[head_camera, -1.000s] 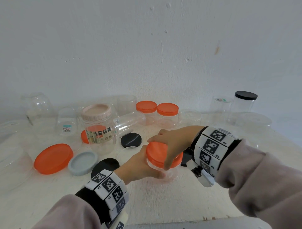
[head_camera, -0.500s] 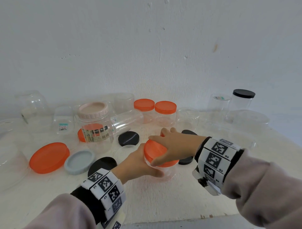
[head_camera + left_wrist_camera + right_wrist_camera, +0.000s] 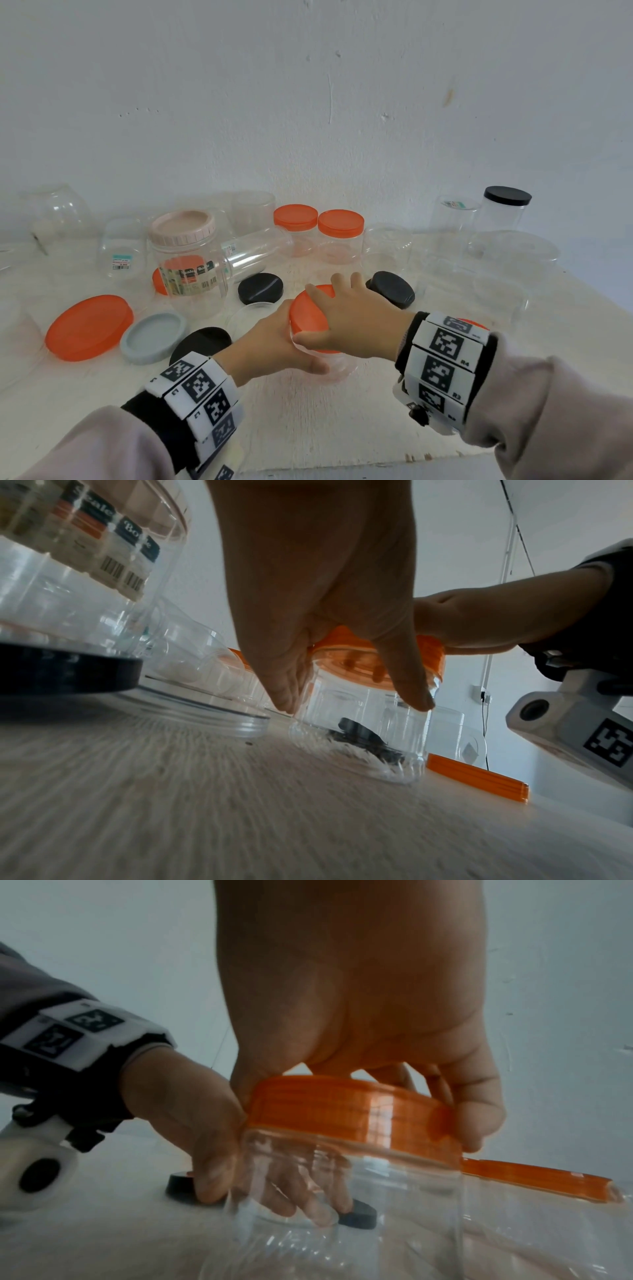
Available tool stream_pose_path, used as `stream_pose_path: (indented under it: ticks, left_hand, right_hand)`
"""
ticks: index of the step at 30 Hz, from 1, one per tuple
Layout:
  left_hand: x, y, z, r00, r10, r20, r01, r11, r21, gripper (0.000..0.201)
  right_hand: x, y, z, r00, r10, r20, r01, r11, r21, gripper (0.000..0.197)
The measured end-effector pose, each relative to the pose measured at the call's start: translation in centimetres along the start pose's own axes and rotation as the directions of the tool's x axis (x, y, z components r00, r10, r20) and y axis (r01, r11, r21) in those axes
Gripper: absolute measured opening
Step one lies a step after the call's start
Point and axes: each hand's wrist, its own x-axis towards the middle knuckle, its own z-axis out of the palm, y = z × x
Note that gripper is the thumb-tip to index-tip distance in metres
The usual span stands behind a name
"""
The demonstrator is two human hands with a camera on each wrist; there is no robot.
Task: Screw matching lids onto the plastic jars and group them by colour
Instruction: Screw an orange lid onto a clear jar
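White wall [image 3: 308, 102] backs a pale table [image 3: 308, 421] crowded with clear, empty jars. Near its front edge, the left hand [image 3: 270, 346] wraps the see-through small jar [image 3: 342, 1191], itself empty, while right-hand fingers [image 3: 476, 1118] curl round its orange lid [image 3: 308, 315].

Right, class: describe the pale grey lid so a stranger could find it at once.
Start at the tall labelled jar with the pink lid left of the hands. In front of it three loose lids lie in a row. The grey lid is the middle one, between the big orange lid and a black lid, and lies rim up.
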Motion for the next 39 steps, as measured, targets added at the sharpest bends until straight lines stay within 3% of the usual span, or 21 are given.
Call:
stream_pose_path:
  ticks: [5, 8, 15, 23, 29, 36, 39]
  left_hand:
    - [-0.2, -0.1, 0.0, 0.998, 0.002, 0.061, 0.003, 0.997, -0.073, 0.108]
    - [-0.2, -0.1, 0.0, 0.996, 0.016, 0.091, -0.005, 0.992, -0.127, 0.113]
    - [-0.3, 0.1, 0.1, 1.000, -0.023, 0.004, 0.023, 0.996, -0.086, 0.107]
    - [1.4, 2.1, -2.1, 0.998, -0.022, -0.062, 0.018, 0.997, -0.069, 0.105]
    - [5.6, 3.6, -3.8, 0.983, 0.023, -0.182, -0.039, 0.996, -0.083, 0.104]
    - [11.6, 4.2, -4.0, 0.957, 0.073, -0.281, -0.112, 0.986, -0.124, 0.080]
    - [14.0, 4.4, -4.1, 0.948, 0.074, -0.310, -0.122, 0.983, -0.137, 0.096]
  right_hand:
    - [0.7, 2.0, -0.9, 0.991, -0.074, 0.107, 0.051, 0.978, 0.204, 0.084]
    - [2.3, 4.9, -1.6, 0.993, -0.034, 0.116, -0.006, 0.946, 0.324, 0.077]
    - [7.0, 11.8, -2.6, 0.973, 0.230, -0.025, -0.215, 0.939, 0.268, 0.069]
    - [11.8, 15.4, -2.4, 0.872, 0.485, 0.060, -0.487, 0.850, 0.201, 0.077]
    - [13.5, 17.8, -1.7, 0.832, 0.524, 0.181, -0.554, 0.799, 0.236, 0.099]
    - [13.8, 18.0, -1.9, 0.822, 0.528, 0.214, -0.568, 0.788, 0.236, 0.104]
    - [13.4, 17.7, -2.8, 0.818, 0.539, 0.201, -0.574, 0.792, 0.210, 0.106]
